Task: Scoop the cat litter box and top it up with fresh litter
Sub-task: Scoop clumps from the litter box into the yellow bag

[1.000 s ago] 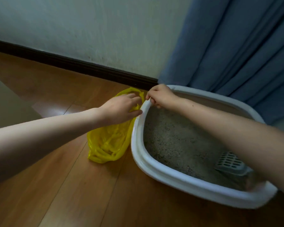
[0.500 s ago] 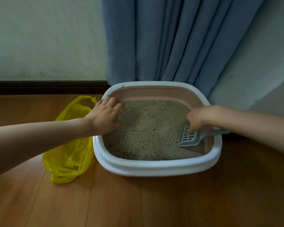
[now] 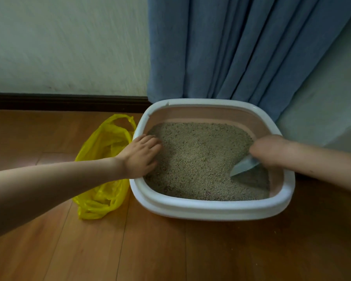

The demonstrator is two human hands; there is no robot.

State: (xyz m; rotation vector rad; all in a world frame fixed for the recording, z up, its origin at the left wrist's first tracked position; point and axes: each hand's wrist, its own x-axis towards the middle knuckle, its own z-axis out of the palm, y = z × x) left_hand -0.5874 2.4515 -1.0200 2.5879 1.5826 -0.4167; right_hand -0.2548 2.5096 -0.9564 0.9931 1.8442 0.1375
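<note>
Right hand [image 3: 268,151] grips the scoop [image 3: 244,166], blade angled into the litter [image 3: 199,157] at the box's right side — set to dig. Left hand [image 3: 142,155], fingers flat, rests on the litter box [image 3: 211,207] rim, likely bracing it. Yellow bag [image 3: 101,169] just left — probably for waste.

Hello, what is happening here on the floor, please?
A person is scooping a cat litter box that stands on a wooden floor by a blue curtain. The right hand grips a grey scoop, its blade dug into the litter. The left hand rests on the box's left rim, fingers over the litter. A yellow plastic bag lies beside the box on the left, with no waste visible in it yet.
</note>
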